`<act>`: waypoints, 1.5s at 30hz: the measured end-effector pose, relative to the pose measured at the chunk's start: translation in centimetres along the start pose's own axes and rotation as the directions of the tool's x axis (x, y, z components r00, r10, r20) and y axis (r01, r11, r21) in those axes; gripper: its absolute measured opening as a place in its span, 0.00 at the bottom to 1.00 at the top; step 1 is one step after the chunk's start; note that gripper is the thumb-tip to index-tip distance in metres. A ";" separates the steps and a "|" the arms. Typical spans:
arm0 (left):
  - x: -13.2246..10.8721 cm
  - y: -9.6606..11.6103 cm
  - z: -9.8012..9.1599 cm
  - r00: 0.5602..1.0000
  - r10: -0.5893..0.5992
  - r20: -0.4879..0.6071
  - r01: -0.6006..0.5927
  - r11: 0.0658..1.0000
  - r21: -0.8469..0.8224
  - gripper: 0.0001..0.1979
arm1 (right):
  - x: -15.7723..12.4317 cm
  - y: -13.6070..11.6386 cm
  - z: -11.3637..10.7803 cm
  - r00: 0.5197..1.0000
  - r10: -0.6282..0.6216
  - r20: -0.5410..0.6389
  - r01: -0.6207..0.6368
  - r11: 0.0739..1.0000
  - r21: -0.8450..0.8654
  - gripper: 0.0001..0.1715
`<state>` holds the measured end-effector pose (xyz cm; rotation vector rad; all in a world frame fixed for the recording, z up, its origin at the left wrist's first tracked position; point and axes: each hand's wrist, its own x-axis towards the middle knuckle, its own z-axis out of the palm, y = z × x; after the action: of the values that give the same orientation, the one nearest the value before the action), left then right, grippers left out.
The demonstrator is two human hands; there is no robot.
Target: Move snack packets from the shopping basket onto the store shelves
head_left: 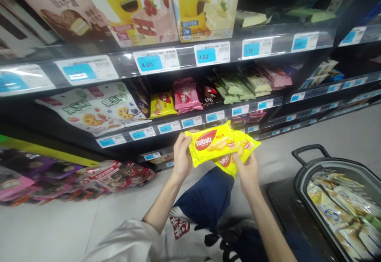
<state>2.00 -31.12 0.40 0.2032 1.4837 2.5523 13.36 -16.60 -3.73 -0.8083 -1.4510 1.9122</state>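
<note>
Between my hands are two yellow Nabati wafer packs, one overlapping the other. My left hand [182,157] grips the left end of the front wafer pack [212,143], its thumb at the corner. My right hand [247,171] is closed on the rear wafer pack [245,145], which is tilted and partly covered by the front one; its fingertips also reach the front pack's lower right edge. Just beyond, on the shelf, lie a yellow wafer pack [161,105], pink wafer packs [187,95] and a dark wafer pack [210,94].
Shelves with price tags [156,60] run across the front. Above stand snack boxes [205,8]; white pouches [92,107] lie lower left. At right, a black basket [300,182] holds several snack packs. Hanging bags [110,174] edge the floor [119,218] at left.
</note>
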 end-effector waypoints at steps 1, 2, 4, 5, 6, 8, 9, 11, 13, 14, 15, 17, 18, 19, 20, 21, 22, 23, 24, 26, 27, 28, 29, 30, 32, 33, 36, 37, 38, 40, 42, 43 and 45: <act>0.0 -0.1 0.0 1.000 0.006 -0.013 -0.006 1.000 -0.002 0.15 | 0.1 0.0 0.0 1.000 -0.006 0.003 0.006 1.000 -0.009 0.32; 0.1 -0.1 -0.1 1.000 0.013 -0.026 -0.013 1.000 -0.004 0.16 | 0.1 0.0 0.0 1.000 -0.006 0.008 0.006 1.000 -0.012 0.32; 0.2 -0.4 -0.1 0.999 0.039 -0.037 -0.040 0.999 -0.004 0.18 | 0.0 -0.1 0.0 1.000 0.002 0.013 -0.002 1.000 -0.014 0.32; 0.2 -0.5 -0.2 0.997 0.063 -0.033 -0.063 0.998 0.000 0.18 | 0.0 -0.2 0.0 1.000 0.008 0.011 -0.008 1.000 -0.017 0.32; 0.2 -0.6 -0.2 0.995 0.093 -0.022 -0.093 0.996 0.008 0.17 | -0.1 -0.3 0.0 1.000 0.014 0.005 -0.014 1.000 -0.019 0.32; 0.2 -0.9 -0.2 0.988 0.152 0.017 -0.153 0.987 0.044 0.12 | -0.2 -0.5 -0.2 1.000 0.028 -0.015 -0.028 0.999 -0.015 0.33; 0.1 -1.0 -0.2 0.983 0.180 0.040 -0.182 0.980 0.076 0.13 | -0.2 -0.6 -0.3 0.999 0.033 -0.026 -0.034 0.999 -0.005 0.32; -0.1 -1.1 -0.2 0.968 0.231 0.100 -0.246 0.953 0.179 0.17 | -0.2 -0.7 -0.6 0.998 0.039 -0.048 -0.038 0.999 0.017 0.32; -0.4 -1.2 -0.2 0.945 0.264 0.191 -0.312 0.904 0.293 0.14 | -0.2 -0.8 -1.1 0.997 0.038 -0.073 -0.036 0.999 0.030 0.33; -0.6 -1.2 -0.2 0.931 0.268 0.249 -0.342 0.879 0.333 0.13 | -0.2 -0.9 -1.3 0.995 0.038 -0.091 -0.035 0.999 0.036 0.34; -0.7 -1.2 -0.2 0.915 0.254 0.314 -0.361 0.861 0.358 0.13 | -0.1 -0.9 -1.6 0.993 0.042 -0.112 -0.037 0.998 0.044 0.34; -1.1 -1.3 -0.3 0.878 0.188 0.440 -0.367 0.854 0.369 0.15 | 0.0 -1.1 -2.1 0.988 0.059 -0.144 -0.049 0.996 0.077 0.35; -1.2 -1.5 -0.3 0.854 0.156 0.496 -0.369 0.853 0.368 0.18 | 0.1 -1.2 -2.3 0.986 0.074 -0.151 -0.059 0.993 0.103 0.35; -1.3 -1.6 -0.4 0.827 0.133 0.546 -0.380 0.848 0.369 0.24 | 0.1 -1.3 -2.4 0.984 0.095 -0.153 -0.075 0.988 0.131 0.35; -1.3 -1.8 -0.4 0.799 0.119 0.590 -0.400 0.838 0.372 0.30 | 0.2 -1.4 -2.6 0.982 0.118 -0.150 -0.093 0.982 0.162 0.35; -1.3 -2.1 -0.5 0.772 0.112 0.625 -0.425 0.823 0.377 0.35 | 0.3 -1.5 -2.6 0.980 0.139 -0.144 -0.111 0.975 0.190 0.35; -1.3 -2.4 -0.5 0.750 0.111 0.652 -0.451 0.807 0.382 0.40 | 0.4 -1.7 -2.7 0.978 0.158 -0.138 -0.126 0.969 0.213 0.35; -1.3 -2.7 -0.5 0.734 0.109 0.671 -0.472 0.791 0.388 0.42 | 0.4 -1.8 -2.7 0.975 0.173 -0.137 -0.139 0.964 0.229 0.34; -1.3 -3.0 -0.5 0.724 0.104 0.682 -0.487 0.778 0.397 0.42 | 0.5 -1.9 -2.8 0.974 0.183 -0.137 -0.147 0.960 0.237 0.34; -1.4 -3.8 -0.4 0.718 0.115 0.687 -0.514 0.752 0.411 0.35 | 0.5 -2.0 -2.8 0.972 0.192 -0.134 -0.155 0.957 0.247 0.34; -1.4 -4.2 -0.4 0.719 0.134 0.682 -0.532 0.737 0.417 0.29 | 0.5 -2.1 -2.8 0.972 0.194 -0.136 -0.155 0.955 0.254 0.34; -1.5 -4.6 -0.4 0.722 0.158 0.674 -0.551 0.719 0.422 0.24 | 0.5 -2.1 -2.9 0.971 0.195 -0.139 -0.154 0.953 0.262 0.34; -1.6 -4.9 -0.4 0.727 0.184 0.662 -0.569 0.702 0.429 0.20 | 0.6 -2.1 -2.9 0.971 0.195 -0.140 -0.153 0.951 0.269 0.35; -1.7 -5.3 -0.4 0.733 0.208 0.647 -0.581 0.686 0.438 0.18 | 0.6 -2.1 -2.9 0.970 0.197 -0.140 -0.153 0.949 0.275 0.35; -1.9 -5.9 -0.4 0.749 0.234 0.620 -0.587 0.668 0.458 0.18 | 0.8 -2.1 -3.0 0.967 0.212 -0.143 -0.166 0.946 0.279 0.35; -1.9 -6.2 -0.3 0.761 0.234 0.605 -0.577 0.672 0.465 0.19 | 0.8 -2.1 -3.0 0.964 0.224 -0.143 -0.177 0.943 0.281 0.35; -2.1 -7.0 -0.2 0.866 0.164 0.473 -0.418 0.756 0.504 0.16 | 1.0 -2.1 -3.0 0.950 0.270 -0.155 -0.216 0.930 0.299 0.34; -2.1 -7.2 -0.1 0.915 0.114 0.388 -0.317 0.799 0.511 0.15 | 1.0 -2.1 -3.0 0.943 0.292 -0.159 -0.234 0.923 0.307 0.33; -2.1 -7.4 0.0 0.955 0.053 0.291 -0.198 0.845 0.497 0.14 | 1.0 -2.1 -3.0 0.936 0.318 -0.155 -0.258 0.913 0.315 0.32; -2.0 -7.7 0.1 0.987 -0.104 0.126 0.048 0.921 0.386 0.18 | 0.8 -2.3 -3.2 0.924 0.365 -0.112 -0.313 0.892 0.327 0.31; -1.8 -7.8 0.3 0.964 -0.259 0.057 0.240 0.944 0.227 0.23 | 0.6 -2.5 -3.6 0.921 0.384 -0.064 -0.343 0.879 0.332 0.29; -1.8 -7.7 0.4 0.947 -0.317 0.049 0.305 0.937 0.169 0.25 | 0.6 -2.6 -3.7 0.922 0.383 -0.052 -0.346 0.877 0.333 0.29; -1.6 -7.6 0.5 0.925 -0.377 0.052 0.369 0.922 0.113 0.26 | 0.6 -2.8 -4.1 0.922 0.381 -0.071 -0.337 0.879 0.336 0.27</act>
<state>4.34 -27.34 -6.01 0.0210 1.4638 2.1491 16.40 -13.07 -1.97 -1.0831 -0.9184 2.2407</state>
